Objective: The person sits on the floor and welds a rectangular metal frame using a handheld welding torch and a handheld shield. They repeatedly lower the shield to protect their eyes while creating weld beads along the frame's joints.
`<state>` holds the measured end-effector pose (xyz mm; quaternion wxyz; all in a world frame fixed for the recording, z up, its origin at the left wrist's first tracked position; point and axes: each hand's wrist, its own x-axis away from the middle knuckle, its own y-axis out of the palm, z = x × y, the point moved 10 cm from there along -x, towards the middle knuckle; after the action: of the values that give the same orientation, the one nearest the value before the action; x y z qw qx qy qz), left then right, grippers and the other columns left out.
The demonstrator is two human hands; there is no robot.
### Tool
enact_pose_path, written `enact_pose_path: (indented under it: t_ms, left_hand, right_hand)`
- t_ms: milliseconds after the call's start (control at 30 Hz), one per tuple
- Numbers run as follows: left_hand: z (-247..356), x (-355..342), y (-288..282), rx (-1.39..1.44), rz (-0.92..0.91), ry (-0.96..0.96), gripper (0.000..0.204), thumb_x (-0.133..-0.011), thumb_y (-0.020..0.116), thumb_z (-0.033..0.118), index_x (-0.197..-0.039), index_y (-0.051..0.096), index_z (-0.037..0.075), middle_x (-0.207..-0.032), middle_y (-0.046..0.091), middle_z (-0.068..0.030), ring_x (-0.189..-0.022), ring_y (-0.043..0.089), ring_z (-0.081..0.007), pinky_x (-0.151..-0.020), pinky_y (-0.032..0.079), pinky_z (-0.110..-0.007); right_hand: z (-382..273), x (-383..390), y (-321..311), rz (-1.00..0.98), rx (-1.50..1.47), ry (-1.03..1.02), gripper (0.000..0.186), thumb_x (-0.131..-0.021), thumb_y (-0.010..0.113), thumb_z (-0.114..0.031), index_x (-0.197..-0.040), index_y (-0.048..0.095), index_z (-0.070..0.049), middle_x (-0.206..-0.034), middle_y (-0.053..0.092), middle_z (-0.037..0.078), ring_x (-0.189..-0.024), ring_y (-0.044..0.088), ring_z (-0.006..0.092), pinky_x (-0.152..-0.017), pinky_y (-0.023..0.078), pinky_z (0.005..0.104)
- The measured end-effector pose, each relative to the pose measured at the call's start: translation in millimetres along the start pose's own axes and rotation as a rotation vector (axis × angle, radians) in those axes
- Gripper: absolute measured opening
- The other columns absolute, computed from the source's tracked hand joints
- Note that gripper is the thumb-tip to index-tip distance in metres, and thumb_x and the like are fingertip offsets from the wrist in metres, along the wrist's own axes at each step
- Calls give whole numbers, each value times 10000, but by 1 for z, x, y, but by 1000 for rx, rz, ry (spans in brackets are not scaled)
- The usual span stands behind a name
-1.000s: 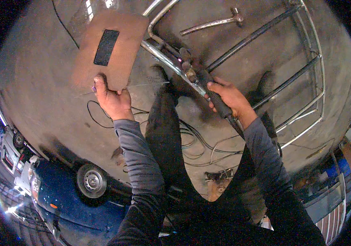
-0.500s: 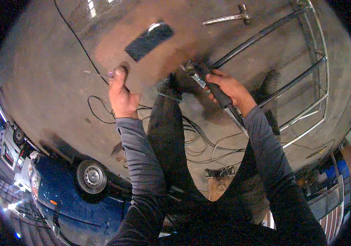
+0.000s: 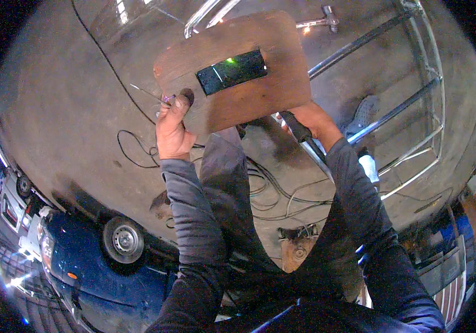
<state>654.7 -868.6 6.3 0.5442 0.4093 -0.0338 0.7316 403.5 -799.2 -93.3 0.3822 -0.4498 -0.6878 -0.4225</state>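
Note:
My left hand (image 3: 174,133) is closed on the left edge of a brown board-like welding shield (image 3: 285,66), its thumb lying over the front. A dark glass window (image 3: 231,72) is set in the shield, with a green bright spot showing in it. From the same hand a thin rod (image 3: 146,94) sticks out to the upper left. My right hand (image 3: 318,122) is wrapped round the black handle of an electrode holder (image 3: 296,127), just under the shield's lower right corner. The holder's front end is hidden behind the shield.
A welded metal tube frame (image 3: 396,102) lies at right, with more tubing (image 3: 202,16) beyond the shield. A hammer (image 3: 327,21) rests on the floor at the far side. Cables (image 3: 266,188) coil near my legs. A blue car (image 3: 99,266) stands at lower left.
The shield has moved right and nearer, now covering the holder's front end. My left hand has shifted right with it. Bright light now falls on the tubes and my right sleeve.

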Motion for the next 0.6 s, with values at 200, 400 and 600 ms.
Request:
enact_pose_path:
  t_ms: [200,400,600]
  left_hand:
    - [-3,1,6,-29,-19,-35,381,-837,663,208,-1146,546,19,-1058,611,-68,-949,595,-203,-836,477,-353]
    - [-6,-2,0,-57,16,-12,356,-835,663,202,-1118,561,12,-1035,615,-68,-933,599,-204,-822,484,-352]
    - [-4,-1,0,-34,13,-9,324,-830,671,199,-1082,578,18,-1010,617,-57,-916,601,-198,-809,488,-354]
  right_hand:
    - [-17,1,-13,2,13,-55,375,-829,651,-295,-1052,600,3,-833,643,102,-613,608,136,-488,494,292]
    - [-16,-22,-23,21,31,-170,427,-825,643,-241,-1156,548,12,-1003,649,103,-826,625,190,-687,507,316]
    - [-22,-33,-18,15,85,-226,403,-830,626,-188,-1171,550,13,-1060,649,113,-966,597,245,-849,462,323]
